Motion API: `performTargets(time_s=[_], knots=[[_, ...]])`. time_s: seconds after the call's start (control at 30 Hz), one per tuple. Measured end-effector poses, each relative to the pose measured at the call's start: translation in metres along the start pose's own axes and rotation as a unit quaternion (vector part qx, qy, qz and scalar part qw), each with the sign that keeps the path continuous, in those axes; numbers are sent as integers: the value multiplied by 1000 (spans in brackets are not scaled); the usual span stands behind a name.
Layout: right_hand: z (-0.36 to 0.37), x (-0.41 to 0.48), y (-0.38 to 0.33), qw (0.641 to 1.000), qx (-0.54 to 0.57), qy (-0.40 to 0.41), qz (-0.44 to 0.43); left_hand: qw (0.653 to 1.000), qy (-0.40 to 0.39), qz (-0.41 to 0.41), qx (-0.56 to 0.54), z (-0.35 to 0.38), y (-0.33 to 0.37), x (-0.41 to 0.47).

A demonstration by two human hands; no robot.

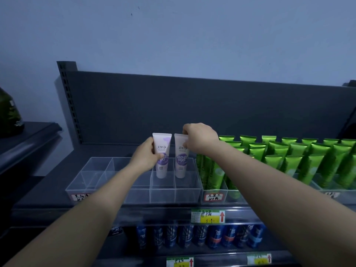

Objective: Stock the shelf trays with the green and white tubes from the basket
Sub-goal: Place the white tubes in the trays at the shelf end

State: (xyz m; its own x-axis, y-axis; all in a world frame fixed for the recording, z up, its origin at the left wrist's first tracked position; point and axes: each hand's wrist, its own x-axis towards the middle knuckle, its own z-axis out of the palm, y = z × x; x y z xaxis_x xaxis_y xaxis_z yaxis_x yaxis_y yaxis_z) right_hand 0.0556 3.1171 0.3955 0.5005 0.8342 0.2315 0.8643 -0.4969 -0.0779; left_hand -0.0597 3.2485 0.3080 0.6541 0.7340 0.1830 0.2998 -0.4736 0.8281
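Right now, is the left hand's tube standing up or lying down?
Standing up: the white tube is vertical, flat end up, in the clear tray.

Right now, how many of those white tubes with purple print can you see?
2. One white tube stands in the clear tray, gripped by the left hand; the second white tube stands just right of it, its top pinched by the right hand. I see no others.

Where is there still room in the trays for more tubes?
The clear tray has bare cells from its left wall up to the left tube, which the left hand grips, and in the front row before both tubes; the right hand pinches the right tube. Right of that, the green tubes are packed tight: no room there.
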Motion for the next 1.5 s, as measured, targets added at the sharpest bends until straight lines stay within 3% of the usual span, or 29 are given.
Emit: performTargets(time_s=[0.23, 0.53, 0.83, 1.17, 1.5], knots=[[-8, -9, 1, 999, -3, 38, -26, 998, 24, 5, 50, -9, 16, -14], [-32, -60, 22, 993, 11, 98, -60, 951, 111, 137, 253, -7, 66, -47], [-38, -160, 124, 986, -38, 158, -38, 905, 77, 248, 337, 93, 160, -116], [-10, -304, 284, 994, -88, 50, 47, 884, -22, 285, 369, 262, 215, -212], [47, -398, 395, 979, -99, -89, 153, 837, -157, 300, 431, 400, 194, -261]])
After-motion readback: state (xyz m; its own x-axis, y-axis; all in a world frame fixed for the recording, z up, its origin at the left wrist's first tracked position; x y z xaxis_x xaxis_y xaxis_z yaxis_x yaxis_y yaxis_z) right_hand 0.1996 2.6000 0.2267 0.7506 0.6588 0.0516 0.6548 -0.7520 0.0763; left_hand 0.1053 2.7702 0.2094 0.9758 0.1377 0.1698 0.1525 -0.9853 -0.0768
